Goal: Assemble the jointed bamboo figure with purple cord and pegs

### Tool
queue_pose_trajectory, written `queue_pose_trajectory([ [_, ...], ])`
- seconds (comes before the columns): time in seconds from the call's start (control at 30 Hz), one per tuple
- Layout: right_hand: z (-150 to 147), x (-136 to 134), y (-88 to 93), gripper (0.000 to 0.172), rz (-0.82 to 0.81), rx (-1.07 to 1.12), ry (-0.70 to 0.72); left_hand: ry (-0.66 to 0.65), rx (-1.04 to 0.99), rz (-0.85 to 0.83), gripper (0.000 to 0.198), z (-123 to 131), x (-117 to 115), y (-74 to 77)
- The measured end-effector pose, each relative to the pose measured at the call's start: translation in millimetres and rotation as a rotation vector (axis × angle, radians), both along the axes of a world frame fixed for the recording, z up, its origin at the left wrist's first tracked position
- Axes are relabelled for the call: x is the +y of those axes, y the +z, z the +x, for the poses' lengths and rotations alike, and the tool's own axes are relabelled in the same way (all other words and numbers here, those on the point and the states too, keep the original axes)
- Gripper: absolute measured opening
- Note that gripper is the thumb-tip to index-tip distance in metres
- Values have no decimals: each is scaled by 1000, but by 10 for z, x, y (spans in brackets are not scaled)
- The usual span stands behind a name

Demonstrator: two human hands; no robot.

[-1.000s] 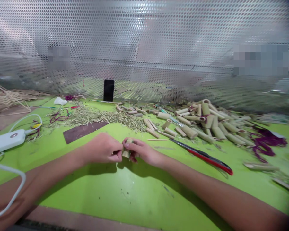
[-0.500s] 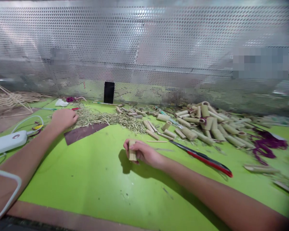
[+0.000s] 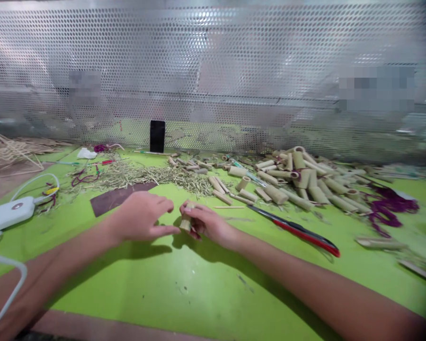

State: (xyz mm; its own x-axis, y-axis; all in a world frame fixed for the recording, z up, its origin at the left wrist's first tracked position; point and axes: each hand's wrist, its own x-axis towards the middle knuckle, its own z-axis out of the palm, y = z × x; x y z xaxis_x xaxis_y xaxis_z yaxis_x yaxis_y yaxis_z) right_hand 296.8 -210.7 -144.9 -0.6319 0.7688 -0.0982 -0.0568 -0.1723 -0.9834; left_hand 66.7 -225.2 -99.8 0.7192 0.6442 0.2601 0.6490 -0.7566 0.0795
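Observation:
My right hand (image 3: pixel 209 224) grips a short piece of bamboo (image 3: pixel 185 223) between thumb and fingers, above the green table (image 3: pixel 156 289). My left hand (image 3: pixel 145 217) is close beside it on the left, thumb and fingers apart, with nothing seen in it. The left thumb tip comes near the bamboo's lower end; whether it touches I cannot tell. Behind my left hand lies a dark brown flat strip (image 3: pixel 110 199), partly covered by that hand. A cutter with a red and black handle (image 3: pixel 298 232) lies to the right of my right hand.
Cut bamboo tubes (image 3: pixel 315 182) are heaped at the right, near purple yarn (image 3: pixel 390 206). Fine shavings (image 3: pixel 156 175) spread across the back. A black phone (image 3: pixel 157 136) leans against the perforated metal screen (image 3: pixel 213 71). At the left lie a white power bank (image 3: pixel 10 215) with a cable and thin sticks (image 3: pixel 10 154).
My left hand has moved right and nearer from the shavings, its fingers now spread beside the bamboo. My right hand still holds the piece, which is now tilted.

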Motion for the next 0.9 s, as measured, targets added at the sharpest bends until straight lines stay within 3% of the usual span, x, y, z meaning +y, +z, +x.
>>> queue_pose_trajectory([
  [0.1, -9, -13, 34, 35, 27, -35, 17, -138, -40, 88, 49, 169, -139, -110],
  [0.27, 6, -20, 68, 36, 16, -59, 61, -179, -113, 105, 61, 188, -109, -214],
  [0.5, 45, -15, 78, 36, -3, -77, 128, -222, -152, -29, 52, 157, -103, -230],
  [0.73, 52, -8, 69, 37, 0, -69, 128, -193, -128, -15, 35, 157, -101, -288],
  [0.9, 42, -15, 78, 36, -8, -52, 129, -219, -97, 28, 35, 141, -119, -200],
])
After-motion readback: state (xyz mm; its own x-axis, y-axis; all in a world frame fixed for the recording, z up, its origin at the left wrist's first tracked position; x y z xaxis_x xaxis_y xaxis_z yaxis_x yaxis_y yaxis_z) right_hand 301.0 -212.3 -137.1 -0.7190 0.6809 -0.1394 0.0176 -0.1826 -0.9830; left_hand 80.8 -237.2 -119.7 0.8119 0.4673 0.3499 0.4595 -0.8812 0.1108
